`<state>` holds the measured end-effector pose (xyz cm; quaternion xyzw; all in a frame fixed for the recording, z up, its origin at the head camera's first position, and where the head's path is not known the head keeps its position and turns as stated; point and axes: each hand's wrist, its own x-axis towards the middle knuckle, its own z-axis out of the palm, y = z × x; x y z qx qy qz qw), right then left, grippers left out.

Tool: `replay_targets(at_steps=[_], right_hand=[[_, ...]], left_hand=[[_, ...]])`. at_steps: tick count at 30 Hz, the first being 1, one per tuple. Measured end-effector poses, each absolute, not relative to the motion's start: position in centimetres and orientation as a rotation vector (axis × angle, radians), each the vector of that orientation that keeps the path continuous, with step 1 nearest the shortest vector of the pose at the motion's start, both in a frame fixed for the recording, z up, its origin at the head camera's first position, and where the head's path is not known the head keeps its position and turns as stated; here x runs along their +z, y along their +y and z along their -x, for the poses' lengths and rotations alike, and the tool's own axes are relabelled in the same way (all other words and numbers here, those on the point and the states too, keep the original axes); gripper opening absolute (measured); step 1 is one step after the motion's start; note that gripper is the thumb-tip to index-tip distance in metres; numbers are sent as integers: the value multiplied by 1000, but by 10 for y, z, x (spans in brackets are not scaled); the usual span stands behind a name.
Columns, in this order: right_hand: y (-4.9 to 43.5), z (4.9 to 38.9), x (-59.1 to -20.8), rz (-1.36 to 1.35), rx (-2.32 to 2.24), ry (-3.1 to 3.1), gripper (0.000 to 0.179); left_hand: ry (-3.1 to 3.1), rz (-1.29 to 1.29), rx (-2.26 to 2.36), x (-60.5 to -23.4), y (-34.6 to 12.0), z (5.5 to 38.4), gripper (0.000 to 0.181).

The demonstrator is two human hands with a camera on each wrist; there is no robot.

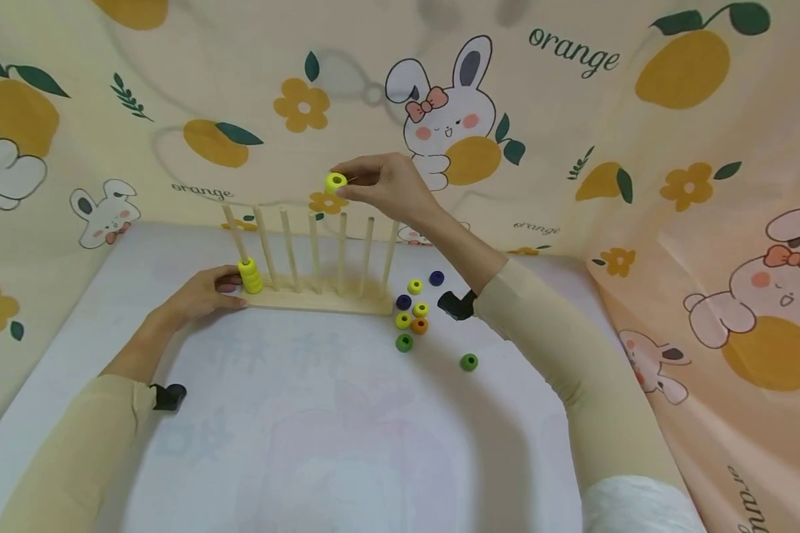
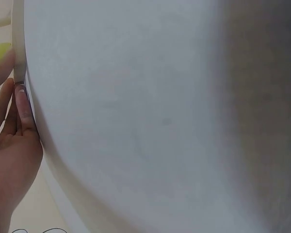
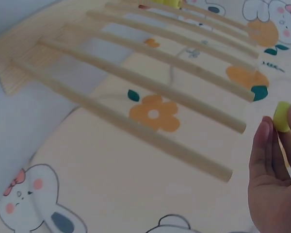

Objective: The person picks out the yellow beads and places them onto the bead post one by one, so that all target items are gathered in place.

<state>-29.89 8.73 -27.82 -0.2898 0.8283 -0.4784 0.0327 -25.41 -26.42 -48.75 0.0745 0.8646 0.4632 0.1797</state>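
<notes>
My right hand [image 1: 396, 191] is raised above the pegs and pinches a yellow bead [image 1: 331, 188] between thumb and fingertips, its hole facing the head camera. In the right wrist view that bead [image 3: 281, 116] sits beyond the free ends of the pegs. A wooden peg rack [image 1: 320, 301] with several upright pegs stands on the table. Yellow beads [image 1: 250, 278] are stacked on its leftmost peg. At the rack's left end, my left hand [image 1: 201, 296] grips the base beside this stack. The left wrist view shows the fingers [image 2: 23, 104] against the base's edge.
Loose beads lie right of the rack: yellow [image 1: 421, 309], dark blue [image 1: 436, 278], orange [image 1: 419, 326] and green [image 1: 404, 343]. Another green bead [image 1: 469, 362] lies nearer me. A patterned cloth [image 1: 253, 74] hangs behind and beside the white table [image 1: 293, 414].
</notes>
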Motion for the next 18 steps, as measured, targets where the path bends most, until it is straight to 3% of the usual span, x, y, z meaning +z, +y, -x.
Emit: replay_targets(at_steps=[18], right_hand=[[29, 309, -274, 896, -1410, 2538, 32]], left_hand=[[2444, -217, 1312, -487, -264, 255, 79]])
